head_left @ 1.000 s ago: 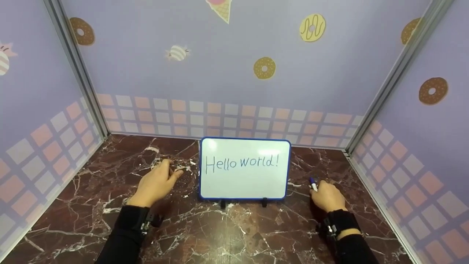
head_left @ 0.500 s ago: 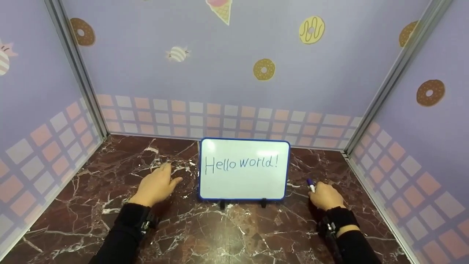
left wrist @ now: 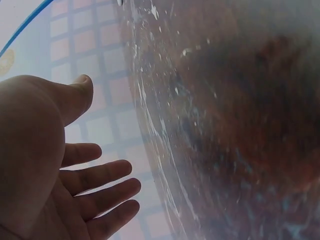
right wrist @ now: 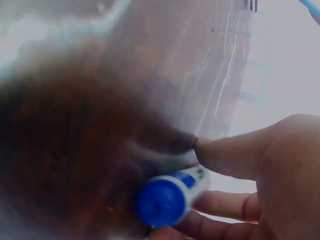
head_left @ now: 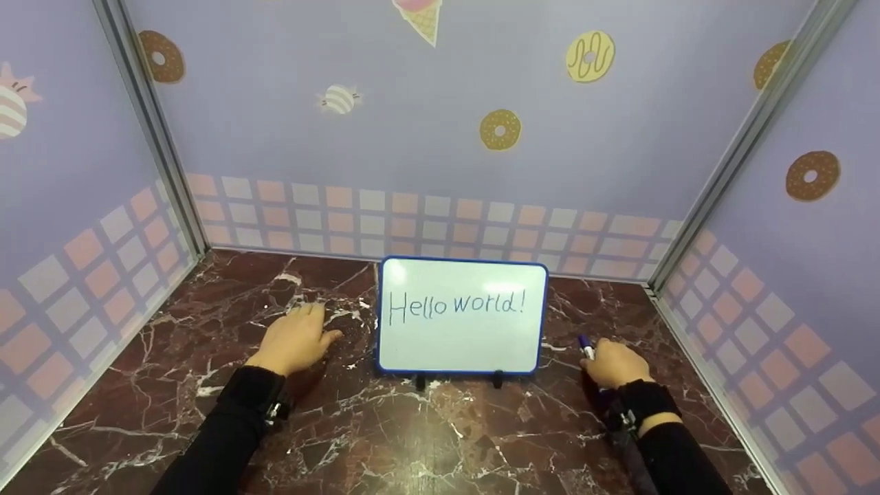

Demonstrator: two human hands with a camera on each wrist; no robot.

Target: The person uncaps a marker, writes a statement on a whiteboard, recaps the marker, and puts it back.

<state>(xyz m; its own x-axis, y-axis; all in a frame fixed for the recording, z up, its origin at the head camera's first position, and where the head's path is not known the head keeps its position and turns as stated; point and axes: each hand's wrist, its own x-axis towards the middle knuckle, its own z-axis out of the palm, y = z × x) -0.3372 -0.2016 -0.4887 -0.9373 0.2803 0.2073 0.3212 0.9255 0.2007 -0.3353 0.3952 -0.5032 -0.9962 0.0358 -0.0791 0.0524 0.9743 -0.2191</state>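
A whiteboard (head_left: 463,344) with a blue frame stands upright on two small black feet, with "Hello world!" written across it in blue. To its right, my right hand (head_left: 616,364) is low over the table and holds a marker (head_left: 587,348), its blue end pointing forward. In the right wrist view the white barrel and blue end of the marker (right wrist: 162,202) lie between the thumb and fingers. Left of the board is my left hand (head_left: 294,338), palm down and holding nothing. Its fingers (left wrist: 107,197) are extended and the thumb stands apart, as the left wrist view shows.
Beneath everything is a dark red marbled tabletop (head_left: 426,447). A lilac back wall (head_left: 412,137) and two side walls with printed sweets and checks enclose it, with metal posts (head_left: 729,158) in the corners. Each wrist wears a black strap (head_left: 253,392).
My left hand's fingers have straightened and spread slightly on the spot. My right hand keeps its grip on the marker with only a small shift. The whiteboard has stayed put.
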